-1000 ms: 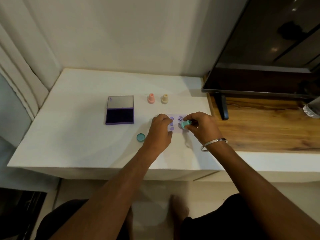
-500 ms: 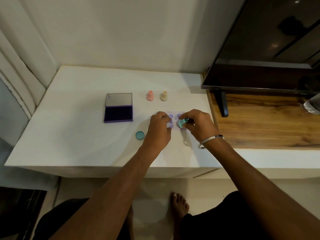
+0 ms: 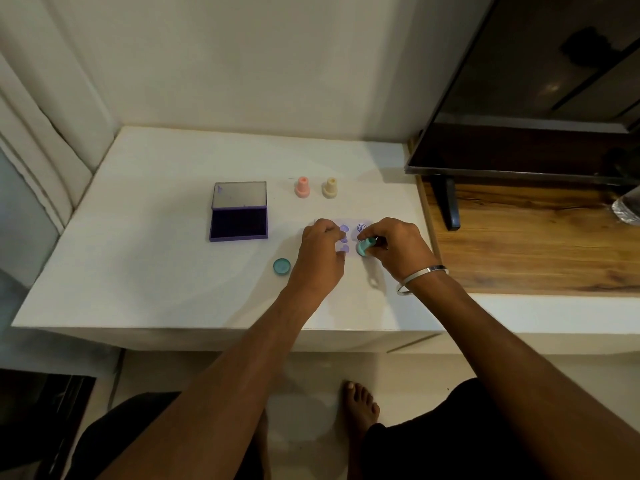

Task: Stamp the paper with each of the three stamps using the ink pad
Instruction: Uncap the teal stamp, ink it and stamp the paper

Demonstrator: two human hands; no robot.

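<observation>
Nearest on the white table (image 3: 138,271) lies a round teal cap (image 3: 281,266), smooth plastic, left of the hands. Beyond it the left hand (image 3: 320,252) is curled, fingertips pinning the small paper (image 3: 351,227); thin and light, that sheet would likely slide if not held flat. The right hand (image 3: 393,249) pinches the teal stamp (image 3: 365,246) by its narrow neck, tilted, with the wide base at the paper (whether it touches is hard to tell). The stamp looks hard, light and easy to grip at the neck. Purple prints already mark the sheet. Farther left sits the open purple ink pad (image 3: 239,223), with its lid raised. Farthest stand the pink stamp (image 3: 302,187) and the cream stamp (image 3: 329,187), upright side by side.
</observation>
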